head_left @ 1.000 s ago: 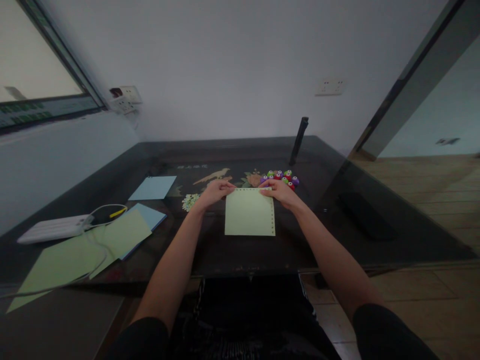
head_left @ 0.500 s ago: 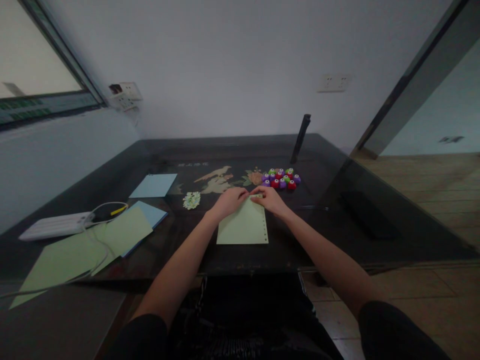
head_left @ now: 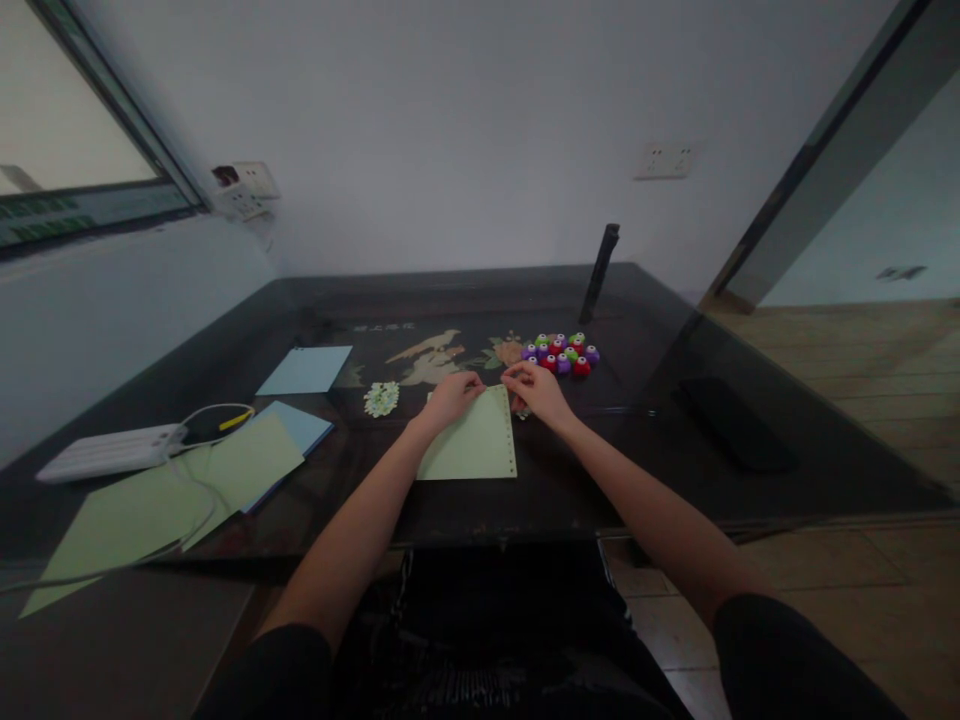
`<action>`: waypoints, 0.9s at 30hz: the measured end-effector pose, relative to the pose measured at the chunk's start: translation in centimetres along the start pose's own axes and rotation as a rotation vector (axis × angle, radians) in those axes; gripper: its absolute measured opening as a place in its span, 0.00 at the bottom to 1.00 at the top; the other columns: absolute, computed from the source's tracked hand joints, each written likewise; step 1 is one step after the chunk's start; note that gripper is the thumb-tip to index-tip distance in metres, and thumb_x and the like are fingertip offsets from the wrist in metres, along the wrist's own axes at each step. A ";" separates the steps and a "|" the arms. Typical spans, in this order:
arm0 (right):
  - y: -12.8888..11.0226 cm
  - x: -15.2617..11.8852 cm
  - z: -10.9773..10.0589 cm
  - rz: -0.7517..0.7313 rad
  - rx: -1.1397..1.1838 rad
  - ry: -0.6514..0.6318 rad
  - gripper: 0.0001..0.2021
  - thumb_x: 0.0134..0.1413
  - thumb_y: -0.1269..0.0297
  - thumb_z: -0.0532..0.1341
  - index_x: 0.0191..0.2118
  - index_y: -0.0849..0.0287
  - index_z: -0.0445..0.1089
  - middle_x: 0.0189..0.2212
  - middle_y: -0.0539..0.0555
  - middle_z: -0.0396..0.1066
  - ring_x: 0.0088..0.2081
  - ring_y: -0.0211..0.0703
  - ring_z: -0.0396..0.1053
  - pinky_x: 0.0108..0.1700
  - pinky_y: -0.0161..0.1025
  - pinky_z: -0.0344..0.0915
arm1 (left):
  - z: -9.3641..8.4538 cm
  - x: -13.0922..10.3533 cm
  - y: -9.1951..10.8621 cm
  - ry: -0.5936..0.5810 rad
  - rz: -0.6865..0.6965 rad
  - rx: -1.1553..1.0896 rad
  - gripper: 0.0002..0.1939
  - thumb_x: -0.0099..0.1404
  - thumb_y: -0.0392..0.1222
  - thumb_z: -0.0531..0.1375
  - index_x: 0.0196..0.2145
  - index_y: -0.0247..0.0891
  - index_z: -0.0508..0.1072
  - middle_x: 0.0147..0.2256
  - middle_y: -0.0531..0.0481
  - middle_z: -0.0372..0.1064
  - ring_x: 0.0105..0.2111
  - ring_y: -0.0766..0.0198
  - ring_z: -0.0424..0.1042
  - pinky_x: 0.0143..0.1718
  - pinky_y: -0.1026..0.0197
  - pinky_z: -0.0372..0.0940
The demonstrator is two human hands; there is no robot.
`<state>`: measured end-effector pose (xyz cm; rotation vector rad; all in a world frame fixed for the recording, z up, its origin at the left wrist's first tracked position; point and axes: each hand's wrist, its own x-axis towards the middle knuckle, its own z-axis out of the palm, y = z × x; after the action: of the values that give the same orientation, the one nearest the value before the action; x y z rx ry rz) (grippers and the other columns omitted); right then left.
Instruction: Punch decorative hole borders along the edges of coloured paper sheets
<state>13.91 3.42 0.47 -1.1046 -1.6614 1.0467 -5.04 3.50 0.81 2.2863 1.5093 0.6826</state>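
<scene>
A pale green sheet (head_left: 471, 440) with punched holes down its right side lies on the dark table in front of me. My left hand (head_left: 453, 394) is closed at the sheet's top edge, pinching it. My right hand (head_left: 537, 390) has its fingers pressed together just off the sheet's top right corner; what they hold, if anything, is too small to name. A small pale piece (head_left: 523, 413) shows partly under my right hand. Left of my left hand lies a pale green and white cluster (head_left: 382, 399). Red, purple and green balls (head_left: 559, 354) sit beyond my right hand.
Blue paper (head_left: 306, 370) lies at the left, with more green sheets (head_left: 135, 515), a white power strip (head_left: 112, 452) and a cable nearer me. A black upright object (head_left: 600, 273) stands at the back right. A dark flat object (head_left: 736, 424) lies on the right.
The green sheet has shifted left. My hands have moved apart slightly, and my right hand is now off the sheet's corner, with the small pale piece showing under it.
</scene>
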 end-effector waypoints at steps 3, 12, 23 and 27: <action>0.3 0.5 -0.8 -0.001 0.032 0.044 0.12 0.48 0.54 0.61 0.33 0.59 0.65 0.21 0.49 0.70 0.15 0.36 0.65 0.17 0.33 0.60 | 0.7 -0.1 -0.4 0.008 -0.037 0.058 0.07 0.61 0.38 0.56 0.30 0.36 0.74 0.29 0.48 0.72 0.32 0.60 0.69 0.35 0.61 0.60; 1.2 1.2 -1.7 -0.026 0.013 0.087 0.13 0.50 0.53 0.60 0.31 0.60 0.65 0.19 0.49 0.69 0.13 0.33 0.62 0.15 0.30 0.56 | 1.9 0.1 -0.8 0.071 0.003 0.054 0.05 0.59 0.37 0.58 0.30 0.36 0.75 0.30 0.48 0.72 0.32 0.61 0.69 0.35 0.61 0.60; 1.2 1.1 -1.7 -0.040 -0.031 0.069 0.13 0.50 0.53 0.59 0.30 0.60 0.65 0.19 0.49 0.69 0.14 0.33 0.63 0.16 0.30 0.57 | 1.9 -0.1 -0.4 0.050 -0.055 0.085 0.04 0.57 0.34 0.58 0.29 0.36 0.73 0.28 0.48 0.71 0.30 0.62 0.68 0.33 0.62 0.60; 1.1 1.1 -1.7 -0.042 -0.045 0.058 0.14 0.51 0.53 0.59 0.30 0.60 0.66 0.19 0.50 0.69 0.14 0.33 0.63 0.16 0.31 0.58 | 2.0 -0.1 -0.5 0.042 -0.059 0.057 0.04 0.57 0.35 0.57 0.29 0.36 0.73 0.28 0.49 0.71 0.30 0.62 0.68 0.33 0.62 0.60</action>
<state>15.48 5.01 0.16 -1.1144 -1.6619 0.9465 -4.33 3.61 -1.11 2.2722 1.6282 0.6837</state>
